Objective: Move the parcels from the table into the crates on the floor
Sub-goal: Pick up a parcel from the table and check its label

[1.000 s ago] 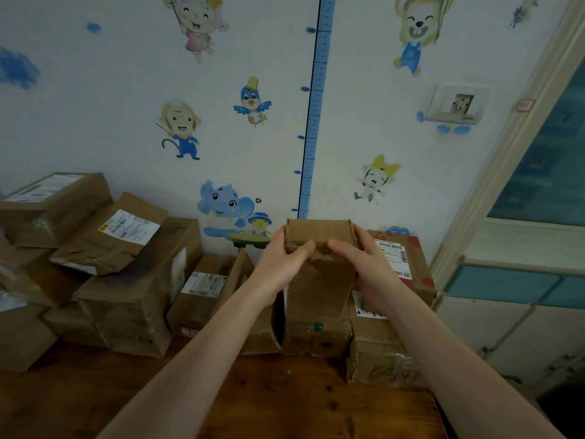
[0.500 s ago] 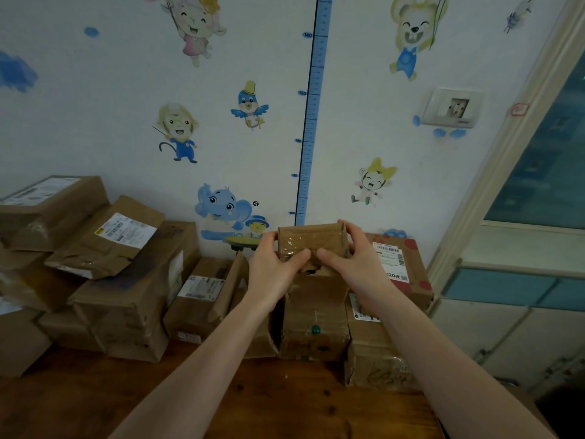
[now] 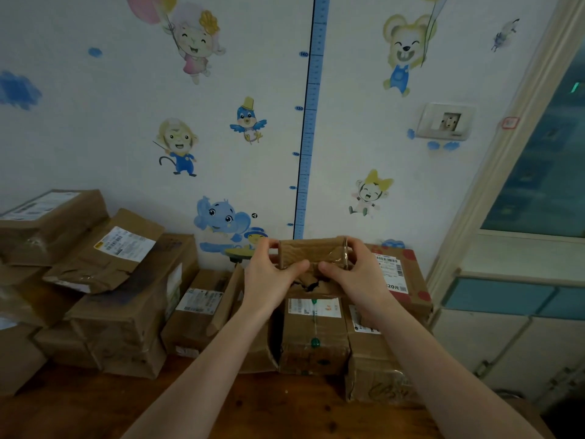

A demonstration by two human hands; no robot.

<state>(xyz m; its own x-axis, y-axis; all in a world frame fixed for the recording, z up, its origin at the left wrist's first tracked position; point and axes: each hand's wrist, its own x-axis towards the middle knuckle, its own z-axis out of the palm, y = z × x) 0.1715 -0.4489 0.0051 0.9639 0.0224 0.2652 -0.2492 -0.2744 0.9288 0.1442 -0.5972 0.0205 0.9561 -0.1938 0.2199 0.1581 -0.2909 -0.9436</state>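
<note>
The room is dim, with a cool bluish cast over everything. The pale wall [image 3: 95,137] is the brightest surface, softly lit, while the glazed pane [image 3: 544,172] at the right gives only a dull teal glow. The stacked parcels [image 3: 120,312] at the left sit in murky shade, their lower faces and the gaps between them nearly black, and the wooden table [image 3: 79,413] is dark. Clear tape on the held parcel [image 3: 311,255] catches a faint sheen at its right end. The wide lens bends straight lines: the door frame [image 3: 493,172] leans inward and the height chart [image 3: 311,122] curves slightly. Detail goes soft toward the corners.
</note>
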